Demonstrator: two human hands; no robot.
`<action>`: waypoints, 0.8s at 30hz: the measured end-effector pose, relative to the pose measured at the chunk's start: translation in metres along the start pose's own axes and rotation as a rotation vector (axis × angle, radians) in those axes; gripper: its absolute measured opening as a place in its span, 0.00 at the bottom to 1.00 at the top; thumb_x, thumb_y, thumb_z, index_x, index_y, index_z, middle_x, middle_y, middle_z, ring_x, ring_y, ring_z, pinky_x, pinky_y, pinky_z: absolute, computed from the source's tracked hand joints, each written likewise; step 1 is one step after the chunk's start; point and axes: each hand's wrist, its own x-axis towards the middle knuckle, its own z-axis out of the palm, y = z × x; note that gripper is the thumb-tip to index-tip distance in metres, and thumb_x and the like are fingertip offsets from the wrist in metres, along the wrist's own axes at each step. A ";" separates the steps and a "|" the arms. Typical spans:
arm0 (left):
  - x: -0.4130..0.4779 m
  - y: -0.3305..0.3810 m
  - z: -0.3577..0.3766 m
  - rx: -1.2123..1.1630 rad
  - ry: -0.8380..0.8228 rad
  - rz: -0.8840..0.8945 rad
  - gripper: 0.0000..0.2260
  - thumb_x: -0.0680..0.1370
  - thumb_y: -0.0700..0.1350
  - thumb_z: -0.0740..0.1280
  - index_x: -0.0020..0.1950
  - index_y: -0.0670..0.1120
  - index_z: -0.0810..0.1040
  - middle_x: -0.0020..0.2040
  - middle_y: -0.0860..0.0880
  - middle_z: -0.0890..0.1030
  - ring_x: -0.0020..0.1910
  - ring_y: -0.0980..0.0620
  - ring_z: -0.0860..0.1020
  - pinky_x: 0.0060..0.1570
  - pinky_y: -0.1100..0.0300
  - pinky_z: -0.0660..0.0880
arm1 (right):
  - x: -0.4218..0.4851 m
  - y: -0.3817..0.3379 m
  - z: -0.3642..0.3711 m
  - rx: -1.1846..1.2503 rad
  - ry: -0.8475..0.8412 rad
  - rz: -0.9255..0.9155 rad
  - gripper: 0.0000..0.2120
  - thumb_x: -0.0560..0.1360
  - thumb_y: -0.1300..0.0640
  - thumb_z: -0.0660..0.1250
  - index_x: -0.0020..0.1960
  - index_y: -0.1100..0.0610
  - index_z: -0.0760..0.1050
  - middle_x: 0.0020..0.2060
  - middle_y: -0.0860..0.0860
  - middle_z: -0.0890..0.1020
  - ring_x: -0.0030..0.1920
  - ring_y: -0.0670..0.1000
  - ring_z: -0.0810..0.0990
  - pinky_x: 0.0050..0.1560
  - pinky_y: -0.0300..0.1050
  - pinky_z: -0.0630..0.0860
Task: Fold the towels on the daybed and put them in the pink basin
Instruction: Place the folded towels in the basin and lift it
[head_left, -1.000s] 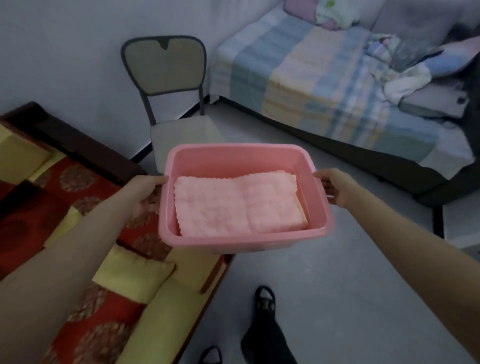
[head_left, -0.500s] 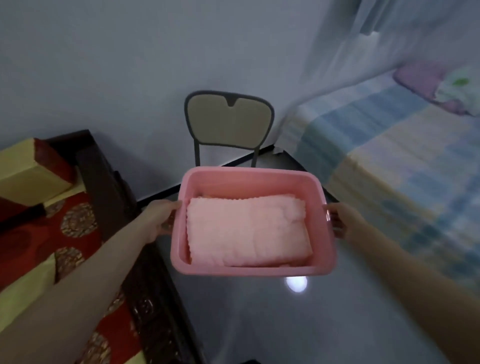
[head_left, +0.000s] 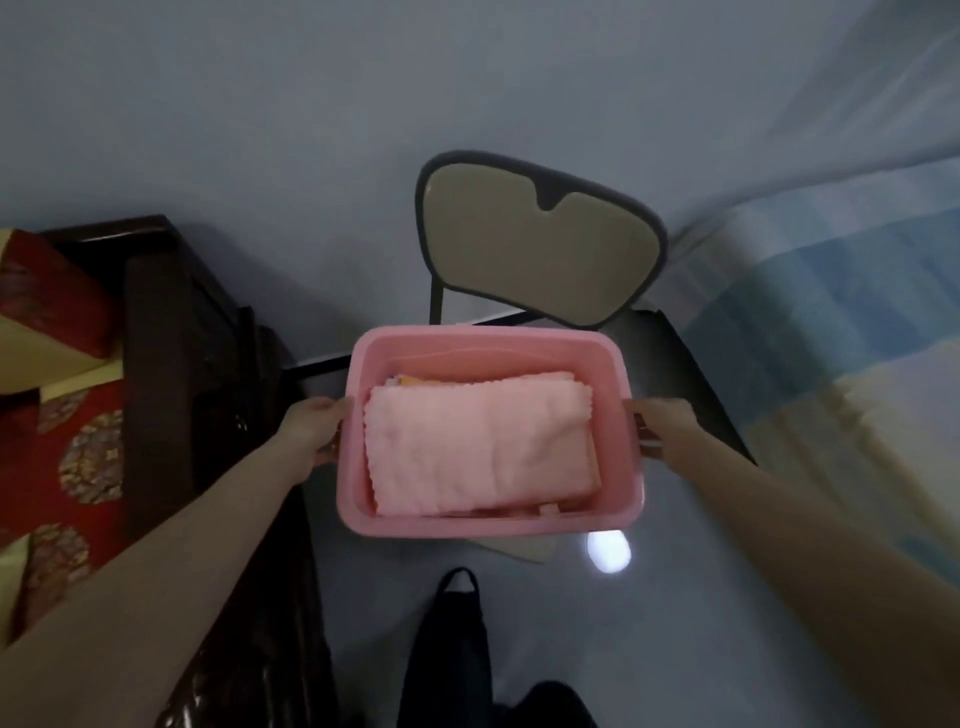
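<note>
I hold the pink basin (head_left: 491, 525) out in front, left hand (head_left: 311, 431) with fingers (head_left: 332, 410) curled on its left rim, right hand (head_left: 665, 423) closed on the right handle. Folded pink towel (head_left: 480, 449) lies flat on top inside, other folded pieces peeking out under it at the far and near edges. Chair (head_left: 540, 254) sits directly behind and under the basin, backrest toward the wall, seat mostly hidden. Dark wooden daybed frame (head_left: 171, 364) close on the left, red patterned cushion (head_left: 78, 447) on it. Striped bed (head_left: 852, 332) to the right. Bare floor (head_left: 675, 623) open between them; my dark-clad leg (head_left: 452, 649) below the basin.
</note>
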 end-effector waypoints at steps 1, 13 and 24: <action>0.014 -0.003 0.002 -0.008 0.026 -0.021 0.08 0.78 0.47 0.66 0.42 0.44 0.75 0.39 0.45 0.77 0.33 0.50 0.73 0.31 0.59 0.74 | 0.014 -0.004 0.009 -0.014 -0.016 0.019 0.04 0.71 0.62 0.70 0.43 0.62 0.76 0.37 0.56 0.78 0.34 0.53 0.76 0.33 0.45 0.73; 0.148 -0.038 0.030 -0.080 0.184 -0.210 0.20 0.75 0.48 0.70 0.63 0.38 0.75 0.52 0.41 0.79 0.49 0.46 0.77 0.47 0.52 0.76 | 0.156 -0.029 0.080 -0.192 -0.184 0.126 0.03 0.74 0.66 0.67 0.44 0.59 0.75 0.41 0.57 0.78 0.39 0.54 0.78 0.38 0.51 0.77; 0.164 -0.041 0.031 0.061 0.222 -0.171 0.15 0.74 0.49 0.71 0.51 0.37 0.79 0.50 0.36 0.82 0.49 0.38 0.80 0.49 0.47 0.79 | 0.182 -0.030 0.084 -0.564 -0.158 -0.085 0.05 0.75 0.60 0.64 0.46 0.59 0.78 0.46 0.58 0.83 0.48 0.58 0.81 0.48 0.51 0.79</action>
